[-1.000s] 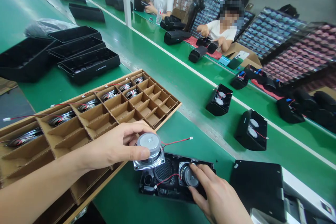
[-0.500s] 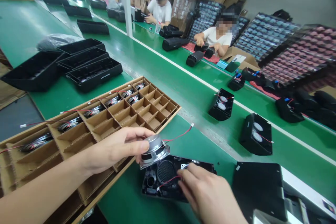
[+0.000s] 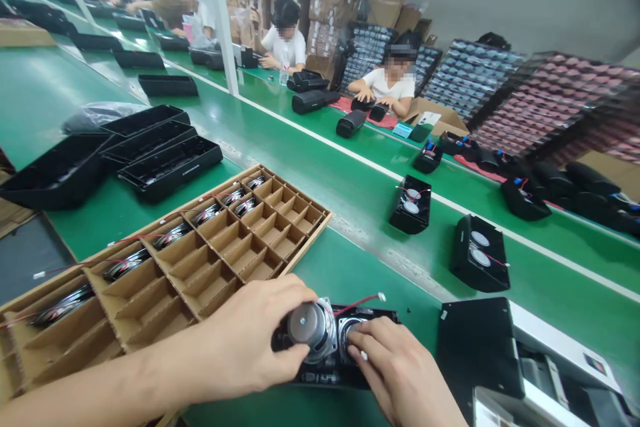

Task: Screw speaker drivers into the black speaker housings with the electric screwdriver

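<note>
My left hand (image 3: 250, 340) grips a round silver speaker driver (image 3: 309, 328) and holds it down in the left opening of a black plastic speaker panel (image 3: 327, 373) lying on the green bench. A red wire with a white plug (image 3: 361, 300) trails from the driver to the right. My right hand (image 3: 395, 367) rests on the panel's right side, fingers bent over a second driver (image 3: 346, 332) seated there. A cardboard divider tray (image 3: 220, 247) with several more drivers in its far cells lies just left of my hands.
Black speaker boxes (image 3: 477, 253) ride the green conveyor (image 3: 350, 173) beyond the panel. Empty black trays (image 3: 160, 160) are stacked at the left. A black machine block (image 3: 480, 347) stands at the right. Other people sit working across the belt, with stacked boxes behind.
My left hand has lowered the driver from above the panel into its left opening. My right hand stayed on the right driver. The view has tilted upward.
</note>
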`<state>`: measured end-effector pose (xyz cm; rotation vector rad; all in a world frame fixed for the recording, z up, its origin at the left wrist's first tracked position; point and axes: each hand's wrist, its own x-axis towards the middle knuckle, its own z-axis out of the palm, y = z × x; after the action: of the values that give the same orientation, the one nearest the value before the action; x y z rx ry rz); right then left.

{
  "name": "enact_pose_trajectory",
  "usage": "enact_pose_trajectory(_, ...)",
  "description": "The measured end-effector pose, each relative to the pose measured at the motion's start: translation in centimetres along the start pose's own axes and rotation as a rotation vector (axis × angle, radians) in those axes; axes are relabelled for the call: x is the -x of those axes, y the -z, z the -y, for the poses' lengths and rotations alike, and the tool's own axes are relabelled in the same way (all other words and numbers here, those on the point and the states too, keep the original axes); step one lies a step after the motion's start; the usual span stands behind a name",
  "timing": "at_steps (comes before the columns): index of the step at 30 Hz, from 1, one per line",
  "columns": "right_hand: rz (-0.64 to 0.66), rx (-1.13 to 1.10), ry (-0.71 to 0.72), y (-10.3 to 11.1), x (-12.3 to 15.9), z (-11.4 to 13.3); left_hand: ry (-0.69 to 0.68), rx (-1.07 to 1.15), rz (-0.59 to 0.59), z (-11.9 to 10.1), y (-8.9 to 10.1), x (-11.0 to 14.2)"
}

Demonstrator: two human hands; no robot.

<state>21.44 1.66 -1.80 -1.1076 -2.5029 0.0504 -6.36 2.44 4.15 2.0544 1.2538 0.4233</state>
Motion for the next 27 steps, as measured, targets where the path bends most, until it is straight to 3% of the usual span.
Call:
enact_pose_trajectory(5, -0.314, -0.037, -0.021, -2.0, 2.4, 0.1, -0.114, -0.484, 0.113, -0.4, -3.8, -1.3)
enact_pose_trajectory(9, -0.450, -0.071, -0.048, -3.9, 3.0, 0.1, -0.176, -0.658, 0.113, 0.0, -5.2, -1.8)
enact_pose_trajectory(16, -0.508, -0.135, -0.082, -4.5, 3.3, 0.0, -0.171, -0.804, 0.301, -0.3, -5.3, -2.7)
enact_pose_trajectory(27, -0.525, -0.161, -0.109, -4.6, 3.2, 0.0, -0.213, -0.621, 0.197, 1.3, -5.3, -2.2)
